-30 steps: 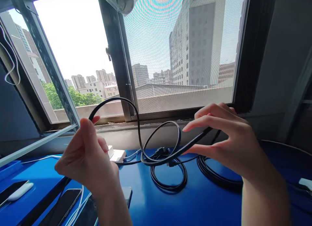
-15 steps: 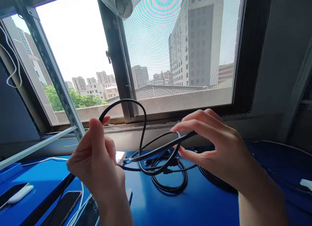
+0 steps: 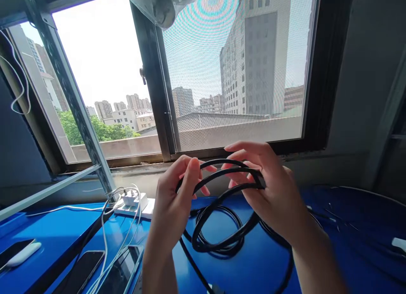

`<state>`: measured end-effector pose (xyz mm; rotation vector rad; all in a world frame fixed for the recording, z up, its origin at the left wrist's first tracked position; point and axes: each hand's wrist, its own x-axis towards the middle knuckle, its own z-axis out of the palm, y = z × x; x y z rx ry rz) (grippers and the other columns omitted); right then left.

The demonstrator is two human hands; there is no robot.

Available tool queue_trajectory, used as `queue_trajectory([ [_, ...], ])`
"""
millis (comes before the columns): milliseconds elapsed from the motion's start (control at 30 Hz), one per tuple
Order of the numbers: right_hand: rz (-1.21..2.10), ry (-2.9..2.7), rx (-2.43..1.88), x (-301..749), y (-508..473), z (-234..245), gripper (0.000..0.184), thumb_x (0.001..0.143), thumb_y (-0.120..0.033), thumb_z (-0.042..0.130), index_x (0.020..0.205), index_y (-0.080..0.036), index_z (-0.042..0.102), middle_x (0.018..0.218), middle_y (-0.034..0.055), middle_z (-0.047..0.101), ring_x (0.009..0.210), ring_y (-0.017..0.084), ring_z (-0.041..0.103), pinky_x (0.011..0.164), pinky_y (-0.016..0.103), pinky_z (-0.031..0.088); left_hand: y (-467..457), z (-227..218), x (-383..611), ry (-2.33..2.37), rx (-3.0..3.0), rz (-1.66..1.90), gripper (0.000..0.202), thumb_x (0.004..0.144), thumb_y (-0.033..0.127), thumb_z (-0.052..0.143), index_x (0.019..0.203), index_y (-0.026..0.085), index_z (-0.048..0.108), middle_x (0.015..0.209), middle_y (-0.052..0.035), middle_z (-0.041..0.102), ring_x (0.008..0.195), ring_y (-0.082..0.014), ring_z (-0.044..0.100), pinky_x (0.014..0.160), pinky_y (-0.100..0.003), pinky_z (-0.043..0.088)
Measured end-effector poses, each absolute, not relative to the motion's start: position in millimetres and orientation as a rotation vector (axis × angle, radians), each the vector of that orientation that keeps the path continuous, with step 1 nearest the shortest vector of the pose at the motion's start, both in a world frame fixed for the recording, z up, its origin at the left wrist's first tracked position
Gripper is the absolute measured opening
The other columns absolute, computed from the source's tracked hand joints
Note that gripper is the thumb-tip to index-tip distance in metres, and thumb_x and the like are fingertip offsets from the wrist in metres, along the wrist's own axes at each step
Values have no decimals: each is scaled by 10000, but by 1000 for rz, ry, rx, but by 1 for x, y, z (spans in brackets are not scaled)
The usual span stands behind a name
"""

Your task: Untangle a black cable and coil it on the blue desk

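Your left hand pinches the black cable at the loops' 9 o'clock side, thumb over, fingers behind. Your right hand grasps the same loops at 3 o'clock, fingers curled round the strands. The cable is held in mid-air above the blue table, in front of the window sill.

Risks, judged from this:
- Only fingertips hold several strands. A slack pinch lets one loop spring free and the coil opens.
- The lower loop hangs at 6 o'clock, touching or just over a second coiled cable on the table. Can't tell which. It could snag and tangle if you lift.
- A free strand runs down toward 7 o'clock, off the bottom edge. Its end is hidden, so it may catch.
- At 9 o'clock sit a white charger block, white wires and phones. A dragging tail could pull them.
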<state>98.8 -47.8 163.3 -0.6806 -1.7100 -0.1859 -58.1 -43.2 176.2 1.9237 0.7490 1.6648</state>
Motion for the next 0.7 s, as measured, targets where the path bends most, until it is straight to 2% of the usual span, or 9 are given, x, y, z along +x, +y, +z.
queue_trajectory([
  [67,-5,-1699,-709,97,-51,164,375,788,-55,486,1091,-270,542,794,-30,663,697,128,680,545,192,515,-45,176,-57,712,1914,1587,363,854,500,511,655,199,547,550,21,556,445,-84,488,424,-198,373],
  [133,76,-1631,-748,97,-54,165,354,763,-58,495,1040,-264,574,716,-42,650,635,127,675,524,190,510,-47,175,-56,725,1898,1530,319,766,509,623,689,207,558,534,25,568,427,-90,488,406,-200,365],
  [233,86,-1493,-788,100,-55,167,285,745,-111,546,985,-249,612,664,-31,639,568,146,660,484,215,507,-48,173,-52,806,1828,1529,302,619,432,765,731,226,575,512,43,567,432,-106,489,408,-205,372],
  [300,49,-1380,-803,103,-54,168,215,744,-159,589,935,-249,630,634,-26,630,556,159,654,472,232,507,-45,173,-52,827,1808,1522,316,577,401,794,744,230,587,506,42,570,442,-115,499,414,-209,376],
  [367,-21,-1271,-821,107,-53,168,147,748,-187,609,876,-252,637,625,-22,631,564,166,657,458,236,499,-42,173,-57,767,1817,1478,322,623,485,741,758,226,607,521,17,590,470,-135,530,446,-226,408],
  [433,-97,-1224,-851,110,-53,168,96,760,-207,615,841,-252,641,635,-16,640,575,167,661,448,232,488,-39,174,-63,669,1844,1420,413,714,623,581,788,220,627,566,-21,624,526,-167,576,519,-266,465],
  [500,-167,-1205,-902,111,-54,167,53,784,-248,620,829,-250,646,624,-15,637,541,155,645,421,223,460,-40,175,-69,644,1924,1368,462,740,659,514,814,220,638,625,-42,653,602,-192,608,605,-300,499],
  [600,-250,-1151,-971,109,-54,165,65,810,-297,613,824,-243,646,613,-15,633,485,135,607,394,221,421,-48,174,-68,750,2055,1317,333,667,500,697,874,243,654,699,-22,673,690,-193,620,670,-285,500],
  [700,-289,-1096,-994,107,-53,165,76,821,-293,595,835,-234,641,629,-11,640,518,139,609,464,242,463,-57,167,-57,761,2087,1318,219,657,326,718,855,252,660,716,-9,665,684,-178,611,618,-250,487],
])
